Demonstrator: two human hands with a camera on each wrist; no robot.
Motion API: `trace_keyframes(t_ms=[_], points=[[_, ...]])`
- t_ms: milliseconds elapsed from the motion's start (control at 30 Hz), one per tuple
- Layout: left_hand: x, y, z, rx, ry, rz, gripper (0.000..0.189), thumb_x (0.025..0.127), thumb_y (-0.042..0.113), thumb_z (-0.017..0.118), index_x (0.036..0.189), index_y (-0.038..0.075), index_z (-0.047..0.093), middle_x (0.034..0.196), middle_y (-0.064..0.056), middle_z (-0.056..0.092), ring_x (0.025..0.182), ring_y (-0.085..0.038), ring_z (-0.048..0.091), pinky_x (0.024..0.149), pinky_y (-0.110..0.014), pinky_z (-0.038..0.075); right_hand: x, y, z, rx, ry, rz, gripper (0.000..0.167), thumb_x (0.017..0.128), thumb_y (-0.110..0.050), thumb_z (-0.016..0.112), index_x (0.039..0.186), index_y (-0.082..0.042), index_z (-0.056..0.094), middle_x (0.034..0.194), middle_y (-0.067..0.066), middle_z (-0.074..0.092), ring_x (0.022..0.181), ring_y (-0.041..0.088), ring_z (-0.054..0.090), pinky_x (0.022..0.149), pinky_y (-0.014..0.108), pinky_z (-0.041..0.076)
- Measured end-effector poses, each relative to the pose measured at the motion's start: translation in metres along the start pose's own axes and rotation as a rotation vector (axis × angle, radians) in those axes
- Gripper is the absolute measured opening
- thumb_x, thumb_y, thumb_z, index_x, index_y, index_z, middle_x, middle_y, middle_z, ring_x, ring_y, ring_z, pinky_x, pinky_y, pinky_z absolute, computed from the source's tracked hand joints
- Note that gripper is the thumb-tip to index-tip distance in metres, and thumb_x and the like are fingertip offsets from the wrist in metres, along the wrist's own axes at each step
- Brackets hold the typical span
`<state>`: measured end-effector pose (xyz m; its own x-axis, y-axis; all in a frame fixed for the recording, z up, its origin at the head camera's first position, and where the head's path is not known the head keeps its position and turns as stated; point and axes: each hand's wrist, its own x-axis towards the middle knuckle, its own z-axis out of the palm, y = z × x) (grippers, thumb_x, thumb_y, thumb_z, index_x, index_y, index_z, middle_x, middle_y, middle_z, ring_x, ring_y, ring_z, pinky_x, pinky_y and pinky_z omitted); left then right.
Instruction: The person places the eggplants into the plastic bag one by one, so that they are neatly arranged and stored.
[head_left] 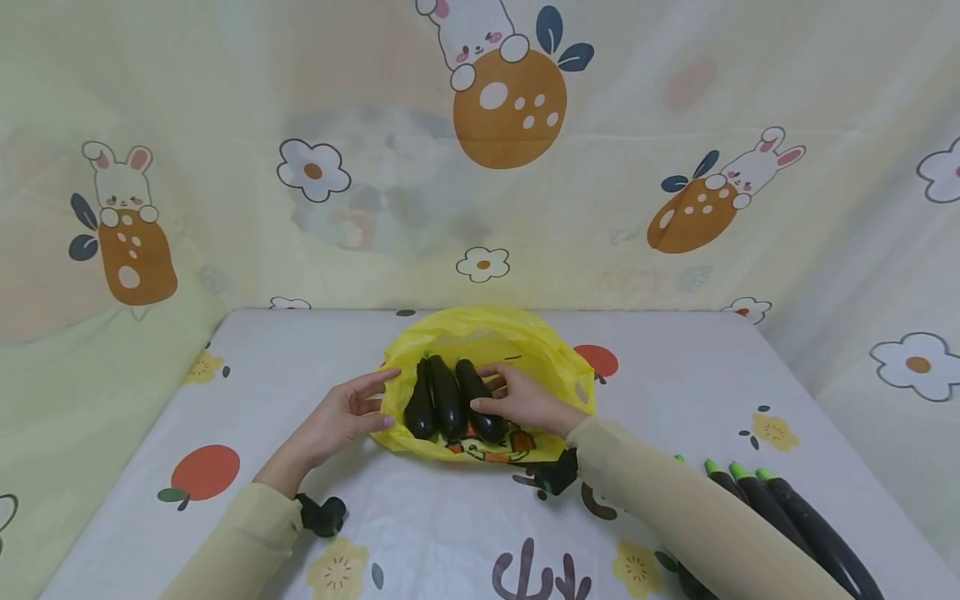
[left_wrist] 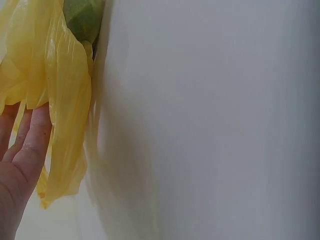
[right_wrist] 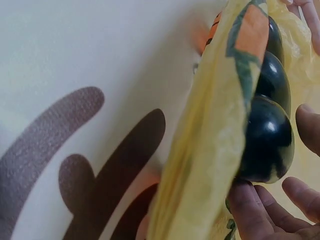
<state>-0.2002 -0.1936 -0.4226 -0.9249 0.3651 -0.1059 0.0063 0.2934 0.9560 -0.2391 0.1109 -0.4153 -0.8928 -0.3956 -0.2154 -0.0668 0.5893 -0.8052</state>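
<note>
A yellow plastic bag (head_left: 551,350) lies with its mouth spread wide at the middle of the table. Side by side in it are a left eggplant (head_left: 421,412), a middle eggplant (head_left: 447,400) and a right eggplant (head_left: 487,423). My left hand (head_left: 345,421) touches the bag's left edge, fingers fairly straight; in the left wrist view yellow film (left_wrist: 70,100) covers its fingertips. Inside the bag, my right hand (head_left: 528,402) is beside the right eggplant. In the right wrist view, fingers (right_wrist: 250,212) touch that eggplant's side, while the thumb (right_wrist: 310,125) stays apart from it.
Several more eggplants (head_left: 817,542) lie at the table's right front, partly hidden by the right sleeve (head_left: 690,508). A patterned white cloth (head_left: 420,533) covers the table. Behind it hangs a curtain (head_left: 390,258) printed with rabbits and flowers.
</note>
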Motion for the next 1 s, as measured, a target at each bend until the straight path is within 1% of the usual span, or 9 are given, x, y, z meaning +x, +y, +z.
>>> trace_keyframes(t_ms=[167,367,467,533,667,767,867,933,1000], points=[[-0.001,-0.002,-0.001,-0.008,-0.008,0.017,0.071,0.092,0.004,0.073,0.156,0.011,0.043,0.152,-0.024,0.049,0.132,-0.041,0.058,0.101,-0.038,0.057,-0.004,0.001,-0.005,0.015,-0.007,0.005,0.061,0.097,-0.028,0.071,0.149,-0.003,0.047,0.141,0.020,0.058,0.127,0.036,0.059,0.105,0.048,0.053],[-0.002,-0.004,-0.003,-0.005,-0.012,0.027,0.071,0.092,0.004,0.074,0.156,0.011,0.043,0.154,-0.024,0.048,0.133,-0.042,0.057,0.100,-0.035,0.057,-0.018,-0.003,-0.023,0.031,-0.039,-0.011,0.065,0.099,-0.031,0.069,0.152,-0.004,0.044,0.154,0.020,0.048,0.140,0.040,0.049,0.113,0.054,0.046],[-0.003,-0.003,-0.003,-0.011,-0.018,0.030,0.072,0.092,0.005,0.074,0.156,0.011,0.043,0.154,-0.024,0.048,0.134,-0.043,0.056,0.099,-0.033,0.058,-0.028,-0.008,-0.035,0.043,-0.055,-0.037,0.065,0.099,-0.032,0.069,0.153,-0.005,0.043,0.157,0.019,0.045,0.142,0.039,0.048,0.114,0.052,0.046],[-0.003,-0.002,-0.003,-0.017,-0.022,0.031,0.072,0.092,0.004,0.074,0.156,0.011,0.042,0.154,-0.025,0.048,0.134,-0.043,0.056,0.098,-0.032,0.058,-0.037,-0.010,-0.042,0.062,-0.070,-0.065,0.065,0.099,-0.031,0.069,0.153,-0.007,0.044,0.158,0.019,0.044,0.142,0.038,0.050,0.113,0.050,0.047],[-0.004,-0.001,-0.002,-0.020,-0.025,0.029,0.072,0.092,0.005,0.074,0.156,0.011,0.043,0.154,-0.024,0.047,0.134,-0.043,0.056,0.098,-0.030,0.058,-0.059,-0.010,-0.059,0.084,-0.068,-0.110,0.063,0.098,-0.031,0.070,0.152,-0.009,0.045,0.156,0.018,0.047,0.138,0.035,0.055,0.109,0.045,0.052],[-0.003,-0.002,-0.003,-0.011,-0.028,0.038,0.071,0.092,0.006,0.074,0.156,0.009,0.042,0.154,-0.025,0.047,0.133,-0.043,0.056,0.098,-0.031,0.057,-0.077,-0.005,-0.076,0.097,-0.047,-0.150,0.063,0.098,-0.030,0.069,0.151,-0.006,0.045,0.155,0.017,0.048,0.136,0.036,0.056,0.107,0.040,0.053],[-0.003,-0.003,-0.003,-0.005,-0.030,0.048,0.071,0.093,0.006,0.073,0.156,0.007,0.041,0.155,-0.026,0.046,0.133,-0.044,0.056,0.098,-0.031,0.057,-0.097,0.003,-0.095,0.103,-0.004,-0.178,0.059,0.100,-0.028,0.067,0.150,-0.005,0.046,0.155,0.017,0.048,0.135,0.035,0.058,0.105,0.032,0.054],[-0.004,-0.003,-0.003,-0.010,-0.031,0.046,0.071,0.093,0.005,0.073,0.156,0.007,0.041,0.155,-0.026,0.046,0.133,-0.044,0.056,0.098,-0.031,0.057,-0.112,0.010,-0.108,0.077,0.049,-0.167,0.056,0.101,-0.027,0.066,0.149,-0.007,0.047,0.154,0.016,0.050,0.133,0.029,0.060,0.102,0.025,0.055],[-0.004,-0.004,-0.003,-0.014,-0.029,0.040,0.071,0.092,0.005,0.073,0.156,0.008,0.042,0.155,-0.025,0.046,0.133,-0.044,0.056,0.098,-0.029,0.057,-0.129,0.020,-0.121,0.049,0.103,-0.154,0.055,0.101,-0.028,0.065,0.150,-0.009,0.047,0.152,0.015,0.052,0.128,0.018,0.064,0.098,0.019,0.054]])
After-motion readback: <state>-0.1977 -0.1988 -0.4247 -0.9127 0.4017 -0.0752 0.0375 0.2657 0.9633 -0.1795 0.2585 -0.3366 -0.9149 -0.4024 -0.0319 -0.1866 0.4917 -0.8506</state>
